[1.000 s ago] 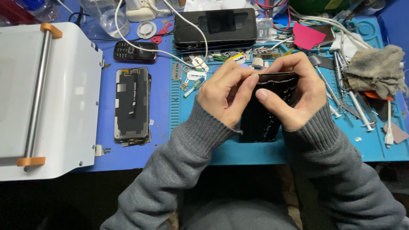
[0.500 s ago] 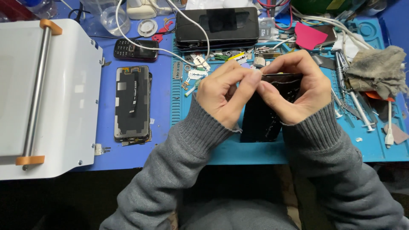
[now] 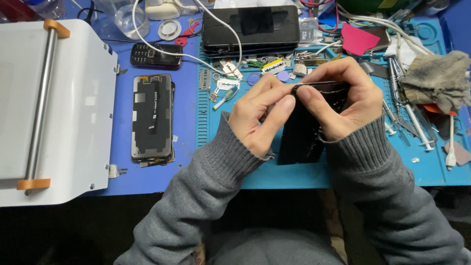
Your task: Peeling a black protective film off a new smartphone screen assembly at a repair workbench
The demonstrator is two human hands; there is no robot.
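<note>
Gripping a black phone (image 3: 305, 140), both hands meet over the blue mat (image 3: 343, 172) near its front edge: the left hand (image 3: 257, 115) pinches the phone's top left corner with thumb and forefinger closed on it, and the right hand (image 3: 343, 100) wraps over the top edge, fingers (image 3: 326, 71) curled tight around it. The phone stands tilted, its lower end touching or just above the mat; which of the 2 cannot be told. Open room lies mostly in front, along the bare strip of mat between the phone's lower end and the desk edge, and to the left on the blue desk (image 3: 189, 122) between the mat and a screen panel (image 3: 152, 118) lying face down. Behind the hands the mat is crowded: blades (image 3: 223, 83), small round picks (image 3: 282, 76) and loose parts sit just beyond the left knuckles. A stack of dark phones (image 3: 251, 27) crosses the back, with a white cable (image 3: 196, 56) looping over it. To the right, metal tools (image 3: 407, 118) lie near the right wrist, a grey rag (image 3: 434, 78) beyond them, and a pink card (image 3: 357, 40) near the back. A keypad phone (image 3: 156, 55) lies behind the panel. A white machine (image 3: 73, 108) with a steel bar (image 3: 41, 103) fills the far left, well apart from the hands.
</note>
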